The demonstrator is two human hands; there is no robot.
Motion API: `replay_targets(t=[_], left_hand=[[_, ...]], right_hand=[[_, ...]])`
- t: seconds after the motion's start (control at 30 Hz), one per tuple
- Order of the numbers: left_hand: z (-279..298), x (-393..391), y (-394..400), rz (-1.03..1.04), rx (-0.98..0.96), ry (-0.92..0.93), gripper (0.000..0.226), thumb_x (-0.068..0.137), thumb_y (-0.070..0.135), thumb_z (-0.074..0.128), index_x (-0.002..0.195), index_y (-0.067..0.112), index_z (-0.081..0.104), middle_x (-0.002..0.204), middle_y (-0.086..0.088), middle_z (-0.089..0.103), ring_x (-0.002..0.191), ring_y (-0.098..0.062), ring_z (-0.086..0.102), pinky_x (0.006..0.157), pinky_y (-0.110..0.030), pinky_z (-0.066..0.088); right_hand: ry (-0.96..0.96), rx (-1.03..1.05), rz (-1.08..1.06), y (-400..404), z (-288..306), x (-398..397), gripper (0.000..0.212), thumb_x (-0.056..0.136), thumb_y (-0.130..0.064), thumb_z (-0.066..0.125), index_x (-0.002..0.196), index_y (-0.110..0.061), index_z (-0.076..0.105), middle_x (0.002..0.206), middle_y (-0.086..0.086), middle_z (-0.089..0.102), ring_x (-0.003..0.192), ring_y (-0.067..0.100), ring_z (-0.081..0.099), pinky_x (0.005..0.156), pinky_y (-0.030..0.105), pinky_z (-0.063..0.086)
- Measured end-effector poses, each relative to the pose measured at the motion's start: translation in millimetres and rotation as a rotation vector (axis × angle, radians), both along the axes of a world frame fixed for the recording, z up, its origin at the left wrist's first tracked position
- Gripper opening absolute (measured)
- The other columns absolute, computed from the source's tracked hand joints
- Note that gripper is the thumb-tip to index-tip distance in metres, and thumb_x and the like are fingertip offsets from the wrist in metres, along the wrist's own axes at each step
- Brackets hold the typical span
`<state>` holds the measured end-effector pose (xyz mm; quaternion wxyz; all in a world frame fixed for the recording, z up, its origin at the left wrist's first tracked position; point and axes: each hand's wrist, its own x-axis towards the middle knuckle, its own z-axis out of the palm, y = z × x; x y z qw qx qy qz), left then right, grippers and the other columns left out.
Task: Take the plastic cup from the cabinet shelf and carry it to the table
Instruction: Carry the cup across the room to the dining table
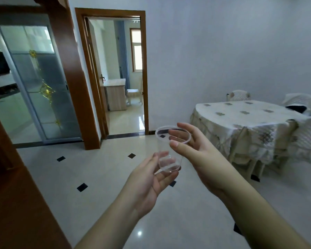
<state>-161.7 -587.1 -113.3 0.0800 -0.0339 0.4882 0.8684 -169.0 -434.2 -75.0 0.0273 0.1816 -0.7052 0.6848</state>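
Note:
A clear plastic cup (166, 150) is held upright in mid-air over the tiled floor, at the centre of the view. My right hand (196, 155) grips its rim, thumb on the near side and fingers on the far side. My left hand (149, 182) supports the cup's base from below and the left, fingers curled under it. The table (241, 117), draped in a pale patterned cloth, stands at the right, some way beyond the cup.
Covered chairs (239, 95) stand around the table against the right wall. A brown wooden cabinet side (13, 194) fills the lower left. An open wooden doorway (122, 78) and a sliding glass door (41, 83) lie ahead on the left. Glossy tiled floor (97, 173) stretches between.

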Motion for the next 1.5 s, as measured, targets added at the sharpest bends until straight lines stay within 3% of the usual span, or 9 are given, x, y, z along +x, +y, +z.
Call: replay_targets(t=[0.13,0.27,0.4,0.6,0.73,0.83,1.17,1.33,1.5], left_hand=[[-16,-43,-8,-0.059,-0.031,-0.032,0.032,0.101,0.028,0.042,0.109,0.011,0.068,0.091,-0.013,0.076,0.089,-0.030,0.074,0.069,-0.035,0.060],[-30,-79,1,-0.106,-0.026,-0.074,0.032,0.102,0.024,0.041,0.112,0.006,0.065,0.101,-0.020,0.074,0.093,-0.032,0.072,0.074,-0.037,0.061],[-45,-114,17,-0.156,-0.010,-0.099,0.031,0.102,0.023,0.042,0.112,0.007,0.065,0.100,-0.020,0.074,0.094,-0.032,0.072,0.076,-0.036,0.061],[-62,-179,60,-0.204,-0.042,-0.120,0.030,0.101,0.023,0.043,0.112,0.008,0.066,0.107,-0.022,0.072,0.096,-0.032,0.071,0.076,-0.035,0.060],[-69,-227,103,-0.209,-0.076,-0.133,0.030,0.100,0.023,0.045,0.106,0.011,0.072,0.107,-0.020,0.073,0.097,-0.030,0.071,0.073,-0.032,0.060],[-70,-259,135,-0.210,-0.107,-0.163,0.026,0.099,0.021,0.049,0.107,0.011,0.072,0.113,-0.020,0.071,0.100,-0.031,0.070,0.081,-0.035,0.059],[-88,-352,209,-0.219,-0.148,-0.252,0.029,0.096,0.019,0.056,0.119,0.005,0.064,0.120,-0.023,0.066,0.109,-0.035,0.066,0.098,-0.046,0.050],[-106,-400,215,-0.202,-0.151,-0.296,0.030,0.096,0.022,0.056,0.119,0.004,0.065,0.124,-0.024,0.063,0.111,-0.033,0.064,0.096,-0.043,0.052],[-130,-456,205,-0.186,-0.119,-0.328,0.031,0.098,0.022,0.053,0.121,0.005,0.062,0.127,-0.024,0.061,0.115,-0.036,0.060,0.096,-0.042,0.052]], right_hand=[[-0.050,-0.005,-0.076,-11,-15,-34,0.071,0.068,-0.050,0.077,0.131,-0.039,0.044,0.120,-0.021,0.065,0.110,-0.005,0.059,0.077,0.014,0.049],[-0.075,-0.003,-0.144,-4,-31,-65,0.069,0.067,-0.052,0.078,0.128,-0.041,0.048,0.122,-0.019,0.064,0.113,-0.002,0.058,0.081,0.016,0.050],[-0.094,-0.021,-0.186,11,-46,-96,0.078,0.060,-0.057,0.081,0.129,-0.040,0.050,0.125,-0.015,0.064,0.117,0.002,0.057,0.092,0.026,0.045],[-0.124,-0.003,-0.251,54,-65,-150,0.084,0.058,-0.059,0.082,0.132,-0.039,0.049,0.128,-0.009,0.061,0.115,0.005,0.059,0.089,0.026,0.051],[-0.129,0.014,-0.268,100,-78,-194,0.081,0.060,-0.056,0.082,0.132,-0.042,0.048,0.132,-0.009,0.058,0.120,0.013,0.057,0.100,0.038,0.048],[-0.162,0.030,-0.259,134,-84,-228,0.081,0.060,-0.056,0.081,0.133,-0.044,0.047,0.134,-0.009,0.055,0.124,0.017,0.053,0.104,0.043,0.044],[-0.175,0.083,-0.229,219,-111,-317,0.077,0.067,-0.048,0.078,0.135,-0.039,0.045,0.127,-0.012,0.058,0.117,0.003,0.055,0.097,0.032,0.049],[-0.194,0.182,-0.258,230,-123,-361,0.079,0.064,-0.055,0.076,0.135,-0.042,0.045,0.124,-0.016,0.058,0.110,-0.004,0.055,0.088,0.024,0.051],[-0.200,0.230,-0.252,217,-134,-418,0.082,0.063,-0.057,0.076,0.136,-0.041,0.044,0.121,-0.017,0.058,0.110,-0.004,0.056,0.089,0.025,0.051]])
